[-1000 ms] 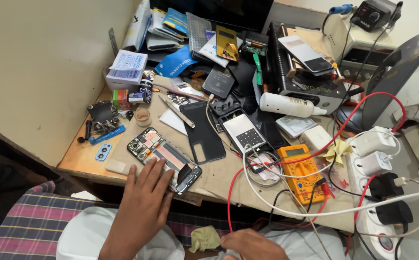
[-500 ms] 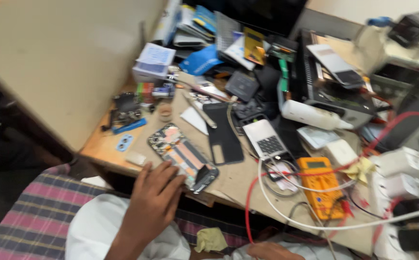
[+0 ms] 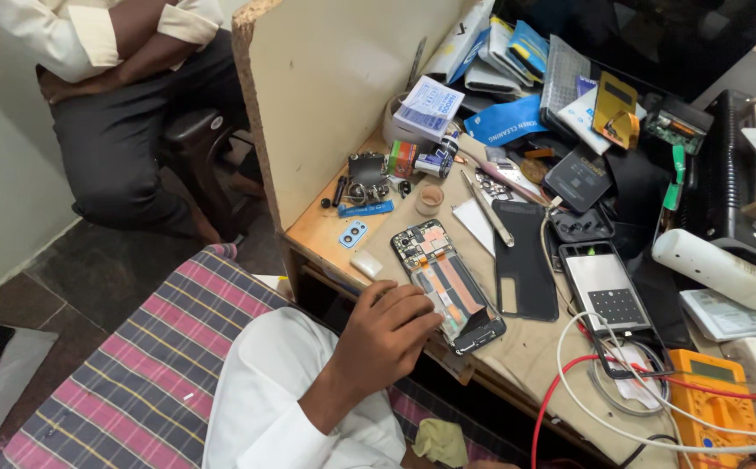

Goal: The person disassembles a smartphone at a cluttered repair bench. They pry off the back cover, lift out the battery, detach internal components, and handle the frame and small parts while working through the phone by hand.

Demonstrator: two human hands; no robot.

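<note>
An opened phone [image 3: 447, 282] lies left of a back cover [image 3: 524, 260].

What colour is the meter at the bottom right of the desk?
Orange, with red leads over it: the multimeter, seen in the head view.

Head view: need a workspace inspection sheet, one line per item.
Surface: wooden bench, crowded.
Job's things: opened phone, back off, insides showing, lies flat near the front edge.
Clutter: black back cover, tweezers, camera bezel, orange multimeter, white bottle.
Grippers: left hand rests fingers on the phone's near edge; right hand not in view.
Cables: red lead and white cable loop across the right side.
Surroundings: seated person beyond a board partition.
</note>
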